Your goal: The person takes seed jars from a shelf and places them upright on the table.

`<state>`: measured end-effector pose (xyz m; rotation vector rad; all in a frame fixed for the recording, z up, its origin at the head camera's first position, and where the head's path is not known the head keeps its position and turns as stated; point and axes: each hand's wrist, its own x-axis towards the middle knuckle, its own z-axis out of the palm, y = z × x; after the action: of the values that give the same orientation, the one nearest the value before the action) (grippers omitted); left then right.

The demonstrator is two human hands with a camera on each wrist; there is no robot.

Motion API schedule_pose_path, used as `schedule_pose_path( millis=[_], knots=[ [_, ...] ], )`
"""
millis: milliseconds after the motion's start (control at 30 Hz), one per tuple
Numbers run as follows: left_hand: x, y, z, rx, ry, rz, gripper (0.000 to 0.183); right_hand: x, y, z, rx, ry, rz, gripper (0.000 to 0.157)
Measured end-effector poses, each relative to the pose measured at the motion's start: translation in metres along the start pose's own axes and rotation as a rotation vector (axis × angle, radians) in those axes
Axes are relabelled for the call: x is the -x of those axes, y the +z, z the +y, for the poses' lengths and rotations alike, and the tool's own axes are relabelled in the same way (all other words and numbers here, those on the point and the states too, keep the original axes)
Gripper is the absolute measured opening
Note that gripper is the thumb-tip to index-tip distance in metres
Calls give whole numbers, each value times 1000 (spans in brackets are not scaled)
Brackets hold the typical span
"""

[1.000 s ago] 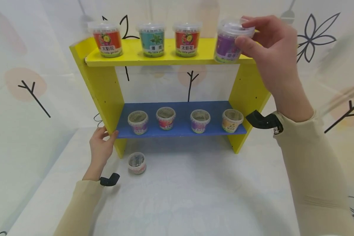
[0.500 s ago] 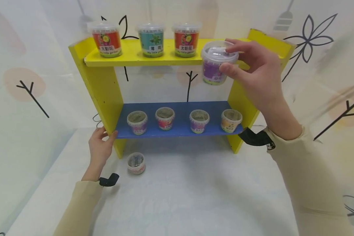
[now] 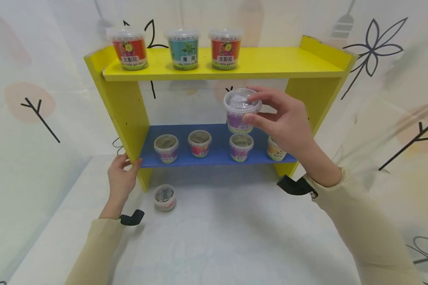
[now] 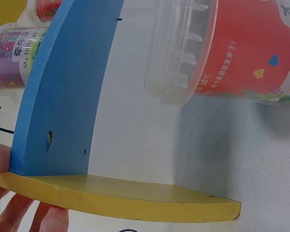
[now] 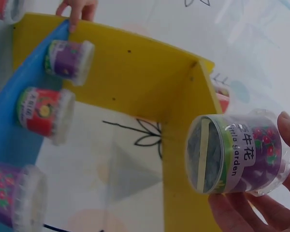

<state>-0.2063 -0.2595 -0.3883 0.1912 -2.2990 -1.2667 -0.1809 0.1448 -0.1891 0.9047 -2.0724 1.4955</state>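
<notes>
My right hand (image 3: 287, 120) holds a lidded plastic cup (image 3: 238, 116) with a purple label, thumb and fingers about its clear lid. Upright in the head view, this cup hangs before the gap between the shelves and overlaps a purple cup (image 3: 241, 148) on the blue shelf (image 3: 217, 160). The right wrist view shows the held cup's base (image 5: 203, 154) with a pale strip across it. At the left, my left hand (image 3: 122, 176) grips the yellow side panel (image 3: 125, 107) of the rack, its thumb by the blue shelf's front corner.
Two red cups (image 3: 225, 49) and a teal cup (image 3: 183, 49) stand on the yellow top shelf (image 3: 271, 61). Along the blue shelf sit several more cups, with a yellow-labelled one (image 3: 275, 150) partly behind my right hand. A red-labelled cup (image 3: 165, 198) rests on the white tabletop (image 3: 207, 237).
My right hand has carried the purple cup from the top shelf's right part down and to the left, in front of the gap. My left hand stays on the side panel.
</notes>
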Motion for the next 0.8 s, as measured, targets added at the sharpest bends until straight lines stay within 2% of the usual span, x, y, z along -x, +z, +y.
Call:
schedule_pose_path(
  millis=[333, 533, 800],
  knots=[
    [0, 0, 0, 13, 24, 4, 45, 24, 22, 31, 17, -48, -112, 30],
    [-2, -1, 1, 18, 12, 5, 46, 41, 37, 49, 10, 14, -187, 30],
    [0, -2, 2, 24, -3, -10, 47, 61, 53, 69, -27, 95, -225, 30]
  ],
)
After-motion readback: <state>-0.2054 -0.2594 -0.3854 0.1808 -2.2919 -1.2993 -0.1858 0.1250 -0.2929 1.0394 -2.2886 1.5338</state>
